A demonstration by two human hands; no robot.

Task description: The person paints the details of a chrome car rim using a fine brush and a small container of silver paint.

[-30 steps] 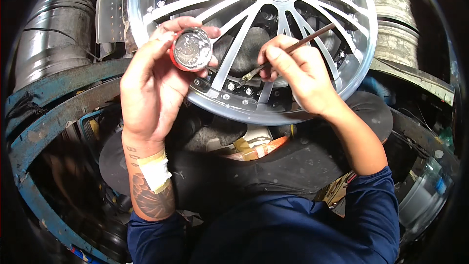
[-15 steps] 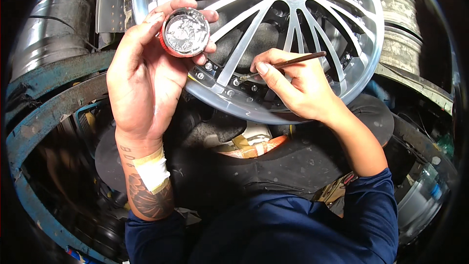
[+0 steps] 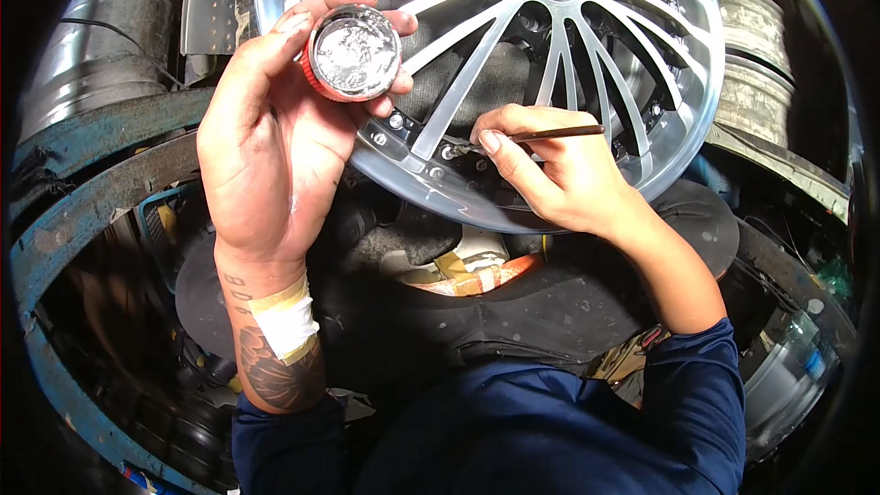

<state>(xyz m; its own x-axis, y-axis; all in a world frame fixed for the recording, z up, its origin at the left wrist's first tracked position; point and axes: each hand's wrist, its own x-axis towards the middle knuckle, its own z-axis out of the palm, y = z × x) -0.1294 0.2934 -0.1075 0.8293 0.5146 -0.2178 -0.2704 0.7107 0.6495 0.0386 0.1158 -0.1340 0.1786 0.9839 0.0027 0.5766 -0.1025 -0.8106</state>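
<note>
A large car wheel rim (image 3: 477,64) with silver spokes and black parts between them stands tilted in front of me. My left hand (image 3: 275,137) holds a small red cap (image 3: 356,53) smeared inside with silver paint, its open side facing me. My right hand (image 3: 559,165) pinches a thin paintbrush (image 3: 564,132) with a dark brown handle. The brush tip rests at one of the small silver bolts (image 3: 449,152) along the rim's lower edge, between two spokes. My right fingers partly hide the neighbouring bolts.
A blue metal frame (image 3: 64,247) curves round the left side. Other wheels stand at the back left (image 3: 110,37) and back right (image 3: 752,64). A clear plastic bottle (image 3: 797,357) lies at the lower right. Black cloth (image 3: 440,302) covers my lap below the rim.
The rim has turned or shifted slightly to the right. My left hand with the cap has moved a little up and right. The brush handle now lies flatter, its tip still at the same bolt.
</note>
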